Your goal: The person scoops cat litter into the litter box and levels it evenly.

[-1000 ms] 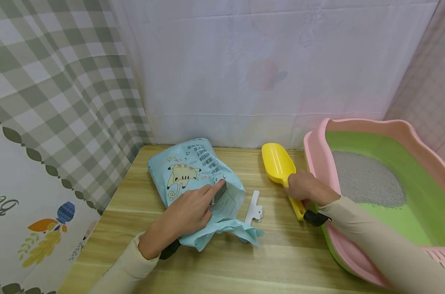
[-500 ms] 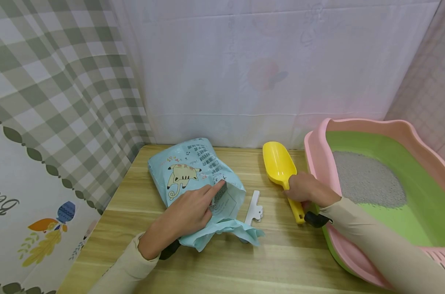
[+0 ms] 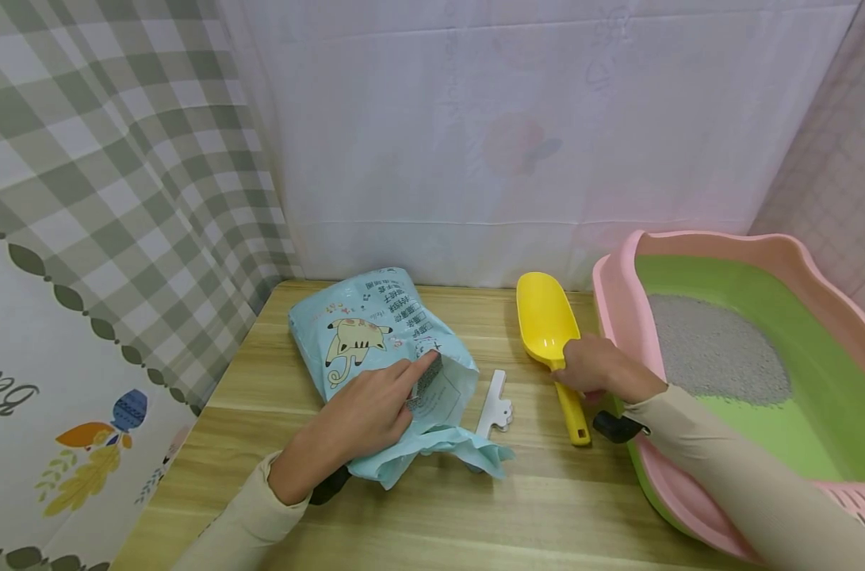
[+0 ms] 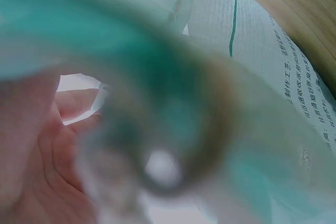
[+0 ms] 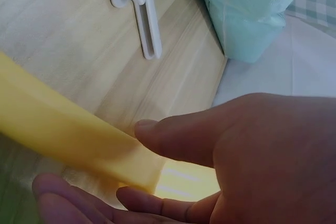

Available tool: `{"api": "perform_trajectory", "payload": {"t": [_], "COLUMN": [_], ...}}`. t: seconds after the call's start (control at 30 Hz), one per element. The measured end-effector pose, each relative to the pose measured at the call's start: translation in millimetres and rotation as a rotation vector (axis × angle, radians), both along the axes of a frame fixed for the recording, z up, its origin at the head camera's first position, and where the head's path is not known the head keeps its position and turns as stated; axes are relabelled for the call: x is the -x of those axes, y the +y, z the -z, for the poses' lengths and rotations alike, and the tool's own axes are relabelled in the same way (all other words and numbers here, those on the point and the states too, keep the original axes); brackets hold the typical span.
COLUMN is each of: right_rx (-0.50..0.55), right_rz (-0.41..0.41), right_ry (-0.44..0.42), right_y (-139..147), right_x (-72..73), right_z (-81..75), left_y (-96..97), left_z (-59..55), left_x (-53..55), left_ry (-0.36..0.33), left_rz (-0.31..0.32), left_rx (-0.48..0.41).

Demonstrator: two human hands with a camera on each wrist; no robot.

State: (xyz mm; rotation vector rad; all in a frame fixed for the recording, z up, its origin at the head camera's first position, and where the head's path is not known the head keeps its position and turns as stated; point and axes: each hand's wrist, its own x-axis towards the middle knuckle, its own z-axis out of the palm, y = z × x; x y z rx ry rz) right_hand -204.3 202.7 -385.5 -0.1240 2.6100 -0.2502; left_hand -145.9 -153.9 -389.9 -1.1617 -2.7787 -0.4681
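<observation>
A light-blue cat litter bag [image 3: 439,329] with a cartoon cat lies on the table, its open mouth facing the near side and grey granules showing inside. My left hand [image 3: 364,412] grips the bag at its mouth, index finger stretched over the upper edge. Crumpled plastic blurs most of the left wrist view, with part of the palm [image 4: 58,177] behind it. My right hand [image 3: 592,366] holds a yellow scoop [image 3: 546,317] at its neck, thumb on one side and fingers on the other. The scoop's bowl points away from me, its handle [image 5: 68,124] towards me.
A white clip [image 3: 492,408] lies between bag and scoop, its near end under the bag's loose flap. At the right stands a pink and green litter box [image 3: 628,317] with grey litter [image 3: 717,349] in it. Curtains [image 3: 418,143] hang behind the wooden table [image 3: 432,523].
The scoop has turned slightly under my right hand: its bowl has shifted right and away, its handle end towards me. My left hand and the bag have stayed put.
</observation>
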Motion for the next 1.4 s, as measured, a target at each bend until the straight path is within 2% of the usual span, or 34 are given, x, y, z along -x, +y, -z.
{"api": "perform_trajectory", "payload": {"t": [0.17, 0.4, 0.57, 0.73, 0.87, 1.03, 1.13, 1.27, 1.33, 1.4], "right_rx": [0.025, 0.129, 0.214, 0.276, 0.355, 0.482, 0.576, 0.711, 0.769, 0.816], "right_rz": [-0.047, -0.104, -0.138, -0.147, -0.129, -0.106, -0.079, -0.027, -0.029, -0.064], "right_ry": [0.039, 0.171, 0.274, 0.336, 0.385, 0.509, 0.596, 0.711, 0.747, 0.757], "right_y": [0.0, -13.0, -31.4, -47.4, -56.6, -68.5, -77.8, -89.2, -92.8, -95.1], "right_x": [2.8, 3.4, -3.1, -14.3, -25.0, -38.1, -41.8, -40.5, -37.9, -34.3], "right_z": [-6.5, -27.7, -47.0, -52.6, -47.4, -32.8, -18.2, 2.8, 10.7, 16.8], "left_y": [-2.5, -7.4, -11.9, -19.9, -32.5, -53.0, -64.5, -76.1, -79.6, -80.8], "left_z": [-0.1, 0.1, 1.9, 1.4, -0.3, 4.0, 10.6, 21.8, 27.3, 32.1], "left_x": [-0.7, -0.1, -1.2, -6.8, -11.9, -15.0, -16.9, -24.0, -29.2, -34.2], "left_ry": [0.014, 0.056, 0.096, 0.140, 0.148, 0.137, 0.144, 0.134, 0.127, 0.135], "left_rz": [0.004, 0.031, 0.050, 0.033, -0.030, -0.115, -0.115, -0.071, -0.059, -0.064], "left_rx": [-0.008, -0.048, -0.099, -0.153, -0.143, -0.119, -0.142, -0.170, -0.166, -0.151]}}
